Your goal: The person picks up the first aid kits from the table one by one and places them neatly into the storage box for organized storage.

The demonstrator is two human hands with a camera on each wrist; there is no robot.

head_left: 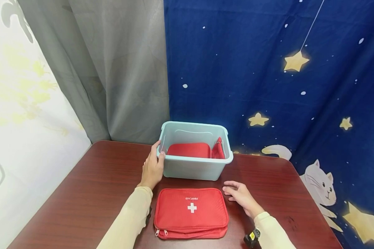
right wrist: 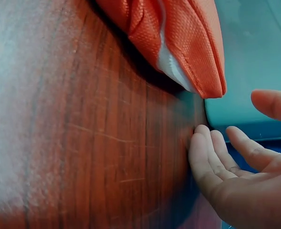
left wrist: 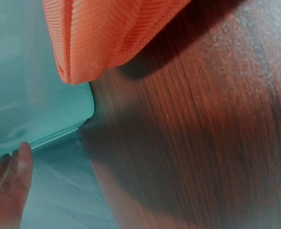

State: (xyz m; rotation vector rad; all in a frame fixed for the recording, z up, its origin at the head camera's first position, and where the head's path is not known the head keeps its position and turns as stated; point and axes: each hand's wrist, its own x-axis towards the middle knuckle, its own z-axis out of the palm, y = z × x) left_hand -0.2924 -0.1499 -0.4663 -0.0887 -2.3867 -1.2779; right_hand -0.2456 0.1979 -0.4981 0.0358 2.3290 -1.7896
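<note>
First-aid pouch (head_left: pixel 191 219) flat on the table (head_left: pixel 112 180), bottom centre.
Head: left hand (head_left: pixel 152 169), uncurled, touches the bin (head_left: pixel 193 169); right hand (head_left: pixel 241 197) is loose, empty, lower right. Left wrist: bin, upper left. Right wrist: relaxed fingers, lower right. Probably best: bin steadied, pouch supported evenly.

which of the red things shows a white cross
The first aid pouch on the table, in front of the bin; the red case and red item inside show none.

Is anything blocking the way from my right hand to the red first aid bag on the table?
Nothing visible does. The right hand is beside the far right corner of the first aid bag, with no object between them.
</note>
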